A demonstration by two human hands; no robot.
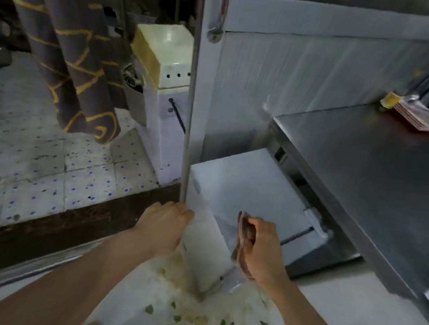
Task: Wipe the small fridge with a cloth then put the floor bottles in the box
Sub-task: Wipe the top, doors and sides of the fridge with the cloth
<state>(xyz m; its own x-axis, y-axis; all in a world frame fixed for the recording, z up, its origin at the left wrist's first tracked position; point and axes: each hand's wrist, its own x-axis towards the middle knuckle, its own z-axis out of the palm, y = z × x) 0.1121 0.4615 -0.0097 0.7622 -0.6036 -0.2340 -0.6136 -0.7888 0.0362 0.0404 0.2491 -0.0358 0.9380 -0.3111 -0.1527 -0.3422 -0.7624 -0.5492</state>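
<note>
The small white fridge [245, 189] stands low on the floor, tucked under a steel counter. My left hand [164, 226] grips its near left top corner, beside a vertical metal post. My right hand [260, 249] holds a bunched brown cloth [242, 240] against the fridge's front face, near the top edge. No bottles or box show in this view.
A steel counter [379, 174] overhangs the fridge on the right, with a packet [414, 112] at its far end. The metal post [191, 107] rises at the fridge's left. Rolled carpets [69, 49] and a cream appliance [166, 56] stand beyond. Green scraps litter the white floor [192, 316].
</note>
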